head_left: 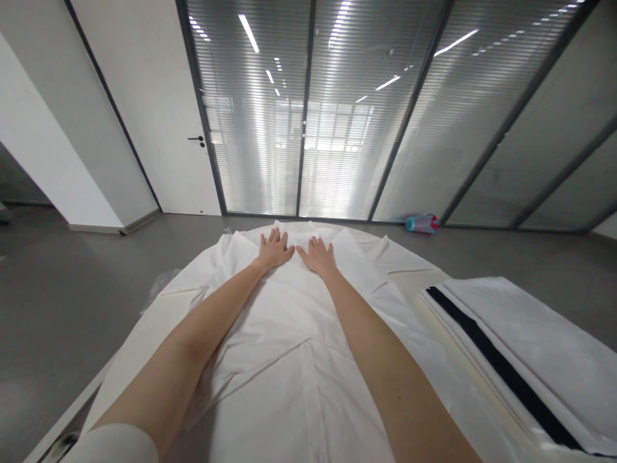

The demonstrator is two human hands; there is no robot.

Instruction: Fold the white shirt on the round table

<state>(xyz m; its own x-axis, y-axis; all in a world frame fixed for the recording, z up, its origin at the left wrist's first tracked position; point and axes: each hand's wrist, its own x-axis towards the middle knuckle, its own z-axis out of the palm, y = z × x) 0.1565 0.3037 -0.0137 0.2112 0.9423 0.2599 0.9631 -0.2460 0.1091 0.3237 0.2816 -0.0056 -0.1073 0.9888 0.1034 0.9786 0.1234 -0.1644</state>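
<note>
A white shirt [284, 308] lies spread over the table, its button placket running down the middle toward me. Near the far end of the cloth, my left hand [274, 249] rests flat with its fingers apart. Beside it, my right hand [318, 254] also presses flat on the shirt, fingers spread. The two thumbs point toward each other with a small gap between them. Neither hand grips anything. Some creases run across the shirt below the hands, and a sleeve drapes off toward each side.
At the right of the table [417, 281] lies a stack of folded garments [530, 341], white with one dark layer. A blue and red cylindrical item [421, 224] is on the floor by the glass partition [337, 128]. A door [159, 128] stands back left. Clear plastic [161, 283] shows at the table's left edge.
</note>
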